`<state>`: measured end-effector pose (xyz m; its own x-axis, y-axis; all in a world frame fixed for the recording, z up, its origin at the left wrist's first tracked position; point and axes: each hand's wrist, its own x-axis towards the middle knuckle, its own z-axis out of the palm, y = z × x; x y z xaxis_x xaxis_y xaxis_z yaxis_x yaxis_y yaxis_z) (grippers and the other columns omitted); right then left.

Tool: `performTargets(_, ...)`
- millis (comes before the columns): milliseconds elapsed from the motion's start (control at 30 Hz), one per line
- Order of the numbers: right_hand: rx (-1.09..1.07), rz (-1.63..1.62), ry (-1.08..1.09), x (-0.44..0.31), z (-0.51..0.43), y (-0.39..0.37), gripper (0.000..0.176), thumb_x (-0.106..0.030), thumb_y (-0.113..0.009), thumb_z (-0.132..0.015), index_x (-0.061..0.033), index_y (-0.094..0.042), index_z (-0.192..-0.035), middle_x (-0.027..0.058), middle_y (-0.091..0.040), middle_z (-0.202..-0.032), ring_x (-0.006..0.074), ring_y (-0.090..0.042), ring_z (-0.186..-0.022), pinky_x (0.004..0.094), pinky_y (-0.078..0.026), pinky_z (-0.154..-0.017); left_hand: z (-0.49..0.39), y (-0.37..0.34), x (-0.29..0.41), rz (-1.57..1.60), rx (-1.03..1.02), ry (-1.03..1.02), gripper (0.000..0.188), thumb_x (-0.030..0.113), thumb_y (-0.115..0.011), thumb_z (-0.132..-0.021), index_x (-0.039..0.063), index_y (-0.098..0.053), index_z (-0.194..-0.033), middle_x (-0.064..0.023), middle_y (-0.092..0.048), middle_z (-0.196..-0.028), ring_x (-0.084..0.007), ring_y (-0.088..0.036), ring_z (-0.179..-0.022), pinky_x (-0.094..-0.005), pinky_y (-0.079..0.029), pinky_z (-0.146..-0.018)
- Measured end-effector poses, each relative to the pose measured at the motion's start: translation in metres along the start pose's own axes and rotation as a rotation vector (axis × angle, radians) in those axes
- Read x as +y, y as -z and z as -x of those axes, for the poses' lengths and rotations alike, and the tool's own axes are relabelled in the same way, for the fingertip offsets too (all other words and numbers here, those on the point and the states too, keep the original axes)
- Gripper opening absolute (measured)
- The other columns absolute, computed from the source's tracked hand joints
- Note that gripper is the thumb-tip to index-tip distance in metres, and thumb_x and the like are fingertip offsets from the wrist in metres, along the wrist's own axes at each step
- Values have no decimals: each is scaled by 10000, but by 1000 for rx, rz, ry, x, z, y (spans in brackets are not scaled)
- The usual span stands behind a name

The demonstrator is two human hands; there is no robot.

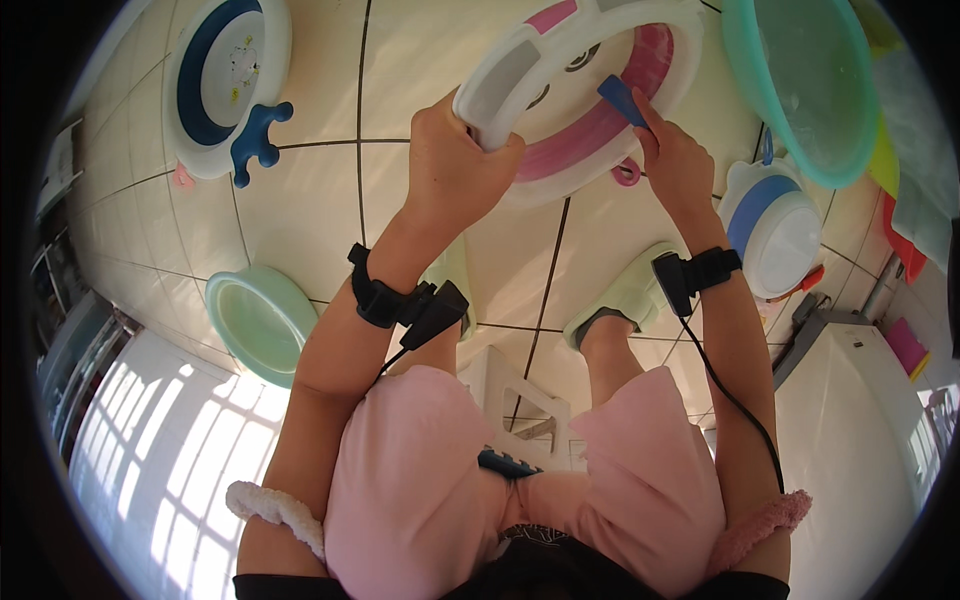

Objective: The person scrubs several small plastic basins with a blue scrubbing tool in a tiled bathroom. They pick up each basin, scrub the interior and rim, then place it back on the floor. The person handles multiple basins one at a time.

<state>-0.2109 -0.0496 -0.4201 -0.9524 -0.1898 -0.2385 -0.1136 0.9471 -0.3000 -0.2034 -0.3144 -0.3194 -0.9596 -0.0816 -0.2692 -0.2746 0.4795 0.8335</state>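
My left hand (461, 169) grips the white rim of a white and pink collapsible basin (577, 139), which is tilted up off the tiled floor. Between the fingers of my right hand (675, 154) is a small blue tool (621, 100), perhaps a brush or scraper; its working end is too unclear to tell. The tool lies over the pink folding band on the basin's inside. Dark printed rings mark the basin's pale bottom, and a pink loop (627, 172) sticks out from its lower edge.
A white and navy basin (281, 45) stands at upper left. Beside my left forearm is a pale green basin (262, 322). To the right are a large turquoise tub (817, 82), a blue and white folded basin (780, 232) and a white appliance (847, 405). A white stool (491, 382) shows between my legs.
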Motion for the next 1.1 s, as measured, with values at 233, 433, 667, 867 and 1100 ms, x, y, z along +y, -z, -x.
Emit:
performTargets(233,-431,-1020,-161,-84,74,-19,536,-147,-583,-970,-172,-430,-1483,88,-504,-756,144,-449,-680,264,-435,-708,-5,-2,1,21,104,-77,188,25,-641,-708,-66,-615,-871,-90,-571,-597,-134,-485,-512,-275,-452,-531)
performTargets(433,-14,-215,-36,-1,30,6,512,-179,-608,-945,-260,-487,-1436,105,-651,-760,297,-621,-627,377,-500,-572,-6,5,-2,4,45,-36,212,32,-653,-702,-67,-622,-887,-101,-593,-614,-144,-508,-517,-287,-462,-538)
performTargets(667,-332,-866,-153,-49,73,-33,555,-132,-581,-961,-245,-427,-1482,155,-589,-709,241,-537,-619,293,-484,-713,-6,-1,2,-2,108,-50,190,33,-659,-704,-69,-615,-858,-109,-597,-603,-143,-529,-513,-297,-464,-529)
performTargets(867,-107,-312,8,2,41,-13,518,-174,-604,-950,-262,-476,-1444,70,-661,-789,272,-617,-619,347,-515,-603,-7,2,-2,7,52,-44,167,28,-656,-703,-68,-608,-832,-96,-578,-575,-137,-507,-490,-283,-447,-504)
performTargets(1100,-196,-514,-145,-30,55,-26,512,-179,-576,-967,-229,-454,-1462,133,-639,-702,288,-606,-617,358,-507,-662,-8,-3,0,6,109,-46,173,20,-649,-699,-66,-611,-845,-88,-575,-582,-134,-508,-501,-282,-450,-518)
